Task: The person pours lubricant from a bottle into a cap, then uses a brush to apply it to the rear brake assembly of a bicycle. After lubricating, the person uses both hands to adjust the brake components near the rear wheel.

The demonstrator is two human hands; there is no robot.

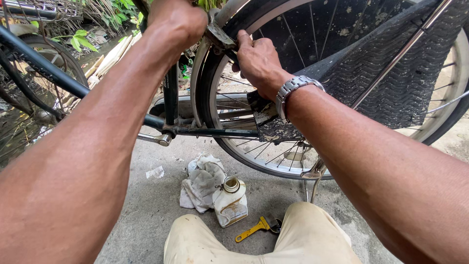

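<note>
**Brake part gripped at the rear wheel**

Brake part (pixel 220 36), a worn metal piece, sat at the top of the rear wheel (pixel 254 161), pressed against the tyre's outer edge beside the pale mudguard (pixel 199 73). My right hand (pixel 259 61) was clamped on it from the wheel side, fingers curled over the metal and thumb tucked underneath. My left hand (pixel 177 19) was clenched in a fist just beside the part, on the frame side of the wheel; what it held inside the fist I could not tell. A steel wristwatch (pixel 292 90) sat on my right wrist, in front of the spokes.

Across the wheel hung a black ribbed skirt guard (pixel 391 83), crusted with dried mud, with a thin chrome stay (pixel 395 58) running slantwise over it. Below the wheel's hub a kickstand (pixel 315 173) reached down to the concrete ground (pixel 141 205). Forward of the wheel, the dark seat tube (pixel 171 93) met the lower frame tubes.

On the concrete beneath the wheel lay a crumpled white rag (pixel 202 181), and touching it stood a small, stained plastic bottle (pixel 230 203) with its cap off. Near the bottle, further from the wheel, lay a tool with a yellow handle (pixel 251 231), partly hidden by my knee (pixel 303 234) in pale trousers.
</note>
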